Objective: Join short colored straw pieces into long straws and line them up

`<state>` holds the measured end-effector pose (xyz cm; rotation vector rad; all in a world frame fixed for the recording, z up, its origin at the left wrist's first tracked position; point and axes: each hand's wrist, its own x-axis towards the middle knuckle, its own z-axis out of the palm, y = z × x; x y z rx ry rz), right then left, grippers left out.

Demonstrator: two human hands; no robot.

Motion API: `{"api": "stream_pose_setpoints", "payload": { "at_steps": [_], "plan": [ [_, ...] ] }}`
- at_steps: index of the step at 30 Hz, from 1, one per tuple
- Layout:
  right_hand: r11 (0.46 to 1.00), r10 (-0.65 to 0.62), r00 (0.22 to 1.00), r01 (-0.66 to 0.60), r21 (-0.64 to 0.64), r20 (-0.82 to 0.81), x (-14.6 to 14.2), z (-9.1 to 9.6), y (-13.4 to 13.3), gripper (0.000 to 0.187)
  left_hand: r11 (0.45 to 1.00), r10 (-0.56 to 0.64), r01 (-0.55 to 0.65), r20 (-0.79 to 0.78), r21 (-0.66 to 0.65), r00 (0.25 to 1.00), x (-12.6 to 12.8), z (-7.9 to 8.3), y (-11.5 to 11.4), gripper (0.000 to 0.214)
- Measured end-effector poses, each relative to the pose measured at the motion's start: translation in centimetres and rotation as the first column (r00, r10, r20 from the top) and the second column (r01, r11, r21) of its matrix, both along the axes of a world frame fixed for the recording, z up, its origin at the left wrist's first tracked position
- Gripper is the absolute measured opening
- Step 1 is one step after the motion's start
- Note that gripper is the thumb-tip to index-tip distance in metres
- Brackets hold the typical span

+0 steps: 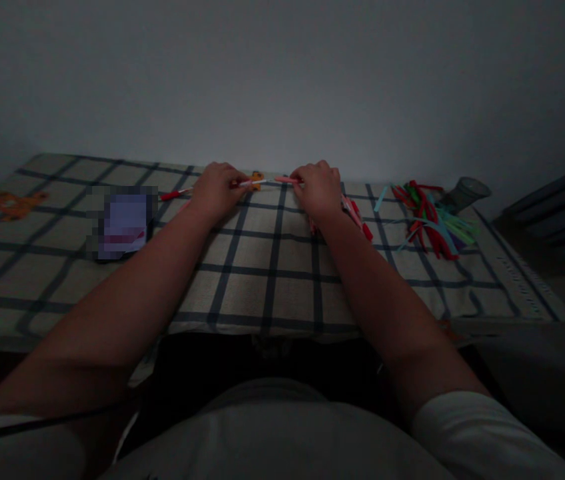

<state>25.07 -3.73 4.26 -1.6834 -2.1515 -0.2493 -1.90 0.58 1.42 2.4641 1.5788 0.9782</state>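
Both my arms reach far across a table covered with a checked cloth. My left hand is closed around thin red and white sticks that poke out to its left. My right hand is closed on a pink stick that points toward the left hand, and more red strips trail out behind its wrist. A small orange piece sits between the two hands, against the sticks.
A heap of red, green and blue strips lies at the right, with a dark glass jar tipped behind it. A phone with a lit screen lies at the left, an orange shape at the far left. A wall rises behind.
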Motion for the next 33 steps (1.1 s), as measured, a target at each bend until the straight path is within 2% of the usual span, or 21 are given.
{"api": "stream_pose_setpoints", "payload": {
  "at_steps": [19, 33],
  "plan": [
    [0.999, 0.032, 0.998, -0.031, -0.016, 0.051, -0.3, 0.28, -0.19, 0.04, 1.0, -0.012, 0.012, 0.03, 0.006, 0.999, 0.11, -0.13, 0.19, 0.022],
    [0.995, 0.097, 0.992, -0.096, -0.008, 0.081, -0.52, -0.01, -0.24, 0.039, 1.0, 0.014, -0.014, -0.008, -0.017, 1.0, 0.87, -0.28, -0.11, 0.023]
  ]
}}
